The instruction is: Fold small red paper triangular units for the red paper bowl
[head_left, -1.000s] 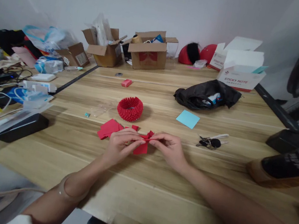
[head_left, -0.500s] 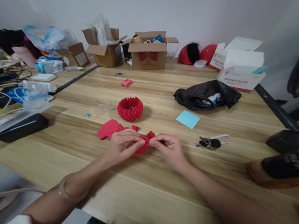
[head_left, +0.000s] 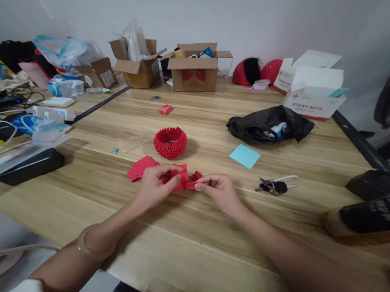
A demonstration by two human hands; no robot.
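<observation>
Between finger and thumb, my right hand pinches a small folded strip of red paper. My left hand has its thumb and fingers apart beside a red sheet of paper; whether it touches the sheet is hard to tell. More red paper pieces lie to the left, partly covered by that hand. Another small red folded piece sits just beyond my right fingertips. Behind the hands stands a round red bowl built of many folded paper pieces.
A blue paper square, keys and a black bag are on the right. A small red block sits farther back. Cardboard boxes and a sticky note box line the wall. A black case lies left.
My left hand has come off the folded red strip, moved slightly left, and its fingers have parted. The strip stays in my right hand. The red sheet now shows between the hands.
</observation>
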